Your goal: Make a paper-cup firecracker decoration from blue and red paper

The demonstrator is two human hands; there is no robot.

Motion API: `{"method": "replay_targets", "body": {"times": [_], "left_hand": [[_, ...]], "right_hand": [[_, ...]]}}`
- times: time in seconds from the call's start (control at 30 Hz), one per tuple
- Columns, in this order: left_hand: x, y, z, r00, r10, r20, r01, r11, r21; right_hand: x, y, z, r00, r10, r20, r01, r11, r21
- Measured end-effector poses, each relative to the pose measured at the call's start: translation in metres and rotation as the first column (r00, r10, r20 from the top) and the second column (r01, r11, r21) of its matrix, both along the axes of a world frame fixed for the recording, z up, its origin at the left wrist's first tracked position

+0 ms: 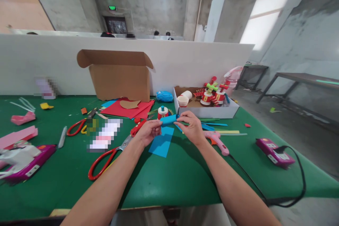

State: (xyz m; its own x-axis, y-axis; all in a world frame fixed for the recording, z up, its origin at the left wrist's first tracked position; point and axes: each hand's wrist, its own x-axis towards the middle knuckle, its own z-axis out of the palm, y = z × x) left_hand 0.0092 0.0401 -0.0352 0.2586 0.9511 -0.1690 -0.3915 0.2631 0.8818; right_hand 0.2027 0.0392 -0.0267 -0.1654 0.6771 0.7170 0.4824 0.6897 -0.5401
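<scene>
A rolled piece of blue paper [168, 120] is stretched between my two hands above the table. My left hand [148, 132] pinches its left end, and my right hand [189, 126] has the right end between thumb and fingers. Below the roll lies a flat blue paper sheet [162, 143]. Just behind it stands a red and white paper cup [162, 112] with a blue piece on top and coiled paper strips at its sides. Large red-handled scissors [104, 164] lie by my left forearm, partly hidden by my left hand.
A pink glue gun [217, 142] rests right of my right hand, its cord trailing to a purple power strip [275, 152]. Behind stand a white box [217, 112] of cup figures and a brown cardboard box [120, 81]. Red paper [116, 108] and smaller scissors [76, 127] lie left.
</scene>
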Motion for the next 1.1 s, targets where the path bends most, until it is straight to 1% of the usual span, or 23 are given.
{"method": "replay_targets", "body": {"times": [0.13,0.2,0.37,0.47,0.53,0.6,0.67,0.73,0.83,1.03,1.1], "left_hand": [[-0.001,0.001,0.0,1.0,0.004,-0.003,-0.004,0.997,-0.073],[-0.002,0.001,0.0,1.0,0.003,-0.004,-0.004,0.996,-0.09],[-0.001,0.002,0.0,1.0,-0.002,0.01,0.003,0.995,-0.097],[0.0,0.001,0.0,1.0,0.009,0.007,-0.008,0.998,-0.062],[0.001,0.0,0.0,1.0,0.015,-0.02,-0.015,1.0,0.005],[0.003,-0.001,0.001,0.995,0.028,-0.092,-0.019,0.995,0.093],[0.005,-0.003,0.002,0.982,0.058,-0.18,-0.027,0.986,0.167],[0.007,-0.004,0.002,0.965,0.095,-0.245,-0.044,0.978,0.206],[0.009,-0.004,0.0,0.948,0.149,-0.282,-0.084,0.969,0.231],[0.007,0.0,-0.003,0.949,0.175,-0.263,-0.108,0.962,0.251],[0.005,0.002,-0.004,0.936,0.229,-0.268,-0.153,0.948,0.278]], "right_hand": [[-0.001,0.0,-0.002,0.997,0.073,0.001,-0.073,0.997,0.004],[-0.002,0.0,-0.003,0.995,0.103,-0.004,-0.104,0.994,-0.021],[-0.002,0.0,-0.003,0.991,0.132,-0.02,-0.134,0.98,-0.15],[-0.002,0.004,-0.007,0.993,0.09,-0.069,-0.105,0.963,-0.25],[-0.003,0.006,-0.01,0.99,0.023,-0.142,-0.07,0.937,-0.342],[-0.004,0.008,-0.013,0.974,-0.039,-0.223,-0.067,0.892,-0.446],[-0.006,0.009,-0.014,0.949,-0.076,-0.304,-0.104,0.839,-0.534],[-0.007,0.008,-0.013,0.922,-0.095,-0.376,-0.159,0.791,-0.591],[-0.008,0.006,-0.009,0.894,-0.104,-0.435,-0.219,0.747,-0.628],[-0.007,0.005,-0.006,0.879,-0.11,-0.463,-0.264,0.696,-0.668],[-0.006,0.006,-0.006,0.874,-0.115,-0.472,-0.275,0.683,-0.677]]}}
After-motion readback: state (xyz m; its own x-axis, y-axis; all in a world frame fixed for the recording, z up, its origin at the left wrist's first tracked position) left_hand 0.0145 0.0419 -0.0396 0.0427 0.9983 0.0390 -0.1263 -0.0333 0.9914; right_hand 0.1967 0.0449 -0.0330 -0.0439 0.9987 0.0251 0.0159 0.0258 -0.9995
